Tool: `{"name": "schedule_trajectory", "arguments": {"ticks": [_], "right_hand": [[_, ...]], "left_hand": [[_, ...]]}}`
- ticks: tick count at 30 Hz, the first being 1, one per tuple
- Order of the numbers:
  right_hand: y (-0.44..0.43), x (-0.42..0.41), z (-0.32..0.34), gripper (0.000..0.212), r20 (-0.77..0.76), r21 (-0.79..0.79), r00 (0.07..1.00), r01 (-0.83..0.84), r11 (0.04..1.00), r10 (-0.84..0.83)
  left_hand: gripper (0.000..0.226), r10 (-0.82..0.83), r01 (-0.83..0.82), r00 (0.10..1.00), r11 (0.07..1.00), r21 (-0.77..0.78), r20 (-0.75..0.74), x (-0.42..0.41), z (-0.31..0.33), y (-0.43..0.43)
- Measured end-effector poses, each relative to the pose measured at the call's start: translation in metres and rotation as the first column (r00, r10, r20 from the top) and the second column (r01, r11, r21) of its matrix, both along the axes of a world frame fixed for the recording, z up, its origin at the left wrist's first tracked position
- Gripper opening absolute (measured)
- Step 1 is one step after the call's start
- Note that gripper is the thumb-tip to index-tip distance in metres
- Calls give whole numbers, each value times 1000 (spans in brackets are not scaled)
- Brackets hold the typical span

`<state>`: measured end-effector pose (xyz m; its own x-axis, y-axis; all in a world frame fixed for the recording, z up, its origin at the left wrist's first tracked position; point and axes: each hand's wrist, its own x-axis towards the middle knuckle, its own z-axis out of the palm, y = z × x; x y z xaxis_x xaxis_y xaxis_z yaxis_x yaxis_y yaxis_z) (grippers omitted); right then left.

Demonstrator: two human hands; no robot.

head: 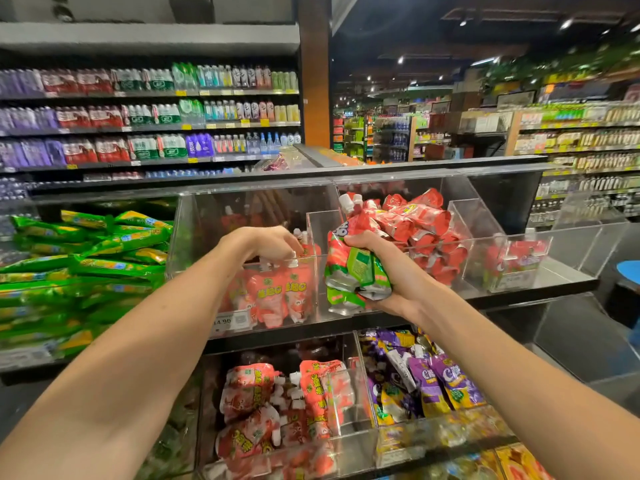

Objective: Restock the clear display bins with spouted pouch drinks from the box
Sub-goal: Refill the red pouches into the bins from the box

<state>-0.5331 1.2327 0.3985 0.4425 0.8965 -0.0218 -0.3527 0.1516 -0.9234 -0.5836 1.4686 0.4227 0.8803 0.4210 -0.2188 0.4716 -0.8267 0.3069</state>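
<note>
My right hand [391,271] grips a bundle of red and green spouted pouches [353,271], held in front of the upper clear bin. My left hand [266,244] reaches down into the left compartment of that clear bin [187,233], fingers curled at the white spouts of the upright orange-red pouches [277,292] standing there. Whether those fingers pinch a spout is not clear. The middle compartment behind my right hand holds a heap of red pouches [415,223]. The box is out of view.
Green snack packets [86,265] are piled to the left of the bin. A lower clear bin holds orange-red pouches [277,410] and purple pouches [433,379]. A small compartment at right holds a few red pouches [516,261]. Drink shelves [149,116] line the back wall.
</note>
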Motion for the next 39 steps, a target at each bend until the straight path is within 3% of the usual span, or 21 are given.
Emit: {"name": "schedule_trajectory", "arguments": {"ticks": [2, 6, 8, 12, 15, 17, 20, 22, 23, 26, 29, 31, 33, 36, 39], "right_hand": [[1, 0, 0, 15, 17, -3, 1000, 10, 1000, -10], [2, -2, -2, 16, 15, 8, 1000, 10, 1000, -10], [3, -1, -3, 15, -30, 52, 1000, -2, 999, 3], [3, 2, -5, 25, -127, 177, 991, -23, 984, 46], [4, 2, -1, 22, -125, 234, 991, -16, 972, 46], [6, 4, 3, 24, -58, 234, 998, 7, 972, 7], [2, 4, 12, 47, 55, 123, 992, 103, 987, -110], [8, 8, 17, 82, 136, 24, 967, 213, 977, -215], [8, 10, 22, 86, 164, -4, 956, 249, 968, -245], [-5, 22, 31, 55, 241, -49, 926, 309, 950, -289], [-27, 28, 29, 55, 314, -73, 885, 384, 920, -344], [-30, 39, 18, 68, 340, -30, 792, 547, 836, -506], [-37, 51, 15, 59, 367, 34, 702, 646, 762, -611], [-61, 78, 18, 53, 394, 74, 636, 698, 713, -663], [-98, 122, 22, 39, 449, 101, 591, 712, 695, -670]], "left_hand": [[49, -2, 4, 996, 1000, -28, 90, -4, 3, -2], [25, 23, 3, 940, 997, -76, 339, -16, 8, -8], [21, 42, 25, 877, 991, -132, 479, -26, 12, -17], [13, 134, 92, 668, 961, -260, 732, -47, 15, -56], [48, 160, 156, 702, 916, -369, 694, -62, 13, -96], [56, 156, 219, 736, 866, -450, 658, -64, 8, -116], [52, 149, 228, 734, 865, -447, 662, -55, 2, -129], [32, 155, 206, 708, 888, -412, 689, -45, -2, -131], [23, 165, 208, 696, 885, -416, 699, -40, -5, -132], [20, 229, 224, 687, 836, -501, 689, -24, -14, -139], [26, 316, 193, 617, 827, -528, 720, -1, -20, -151], [34, 362, 124, 564, 852, -509, 742, 20, -20, -168], [31, 442, 60, 485, 844, -533, 755, 40, -17, -194], [24, 525, 107, 340, 803, -586, 780, 65, -11, -230], [24, 464, 142, 385, 824, -548, 798, 95, -8, -254]]}}
